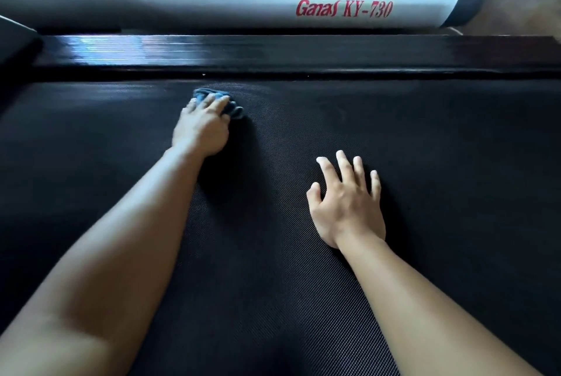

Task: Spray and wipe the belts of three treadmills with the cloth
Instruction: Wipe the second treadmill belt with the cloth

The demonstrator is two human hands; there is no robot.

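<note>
– Belt (pixel 455 163) first: what does it look like?
– Black and finely textured, filling most of the view from near edge to far edge. Both bare forearms stretch out over it.
– And past its far edge?
– A glossy black side rail (pixel 303 54) runs along that edge, catching light toward its left end. Beyond the rail lies the silver frame (pixel 212 5) of a neighbouring treadmill, with red lettering (pixel 344 9) reading "Ganas KY-730".
– Where is the left hand?
– The left hand (pixel 202 126) is out near the belt's far edge, left of the middle, palm down. Its fingers are curled over a bunched blue cloth (pixel 235 110), clutching it and pressing it onto the belt.
– So the cloth sits on the belt?
– Yes, touching it, just short of the side rail. Folds stick out past the fingertips and on the hand's right side.
– And the right hand?
– The right hand (pixel 346 205) rests on the belt around its middle, closer to the near edge than the left hand and well apart from it. Its fingers are straight and spread, grasping nothing.
– Anything smaller?
– A faint lighter sheen on the belt beside the cloth; I cannot tell whether it is wet.
</note>
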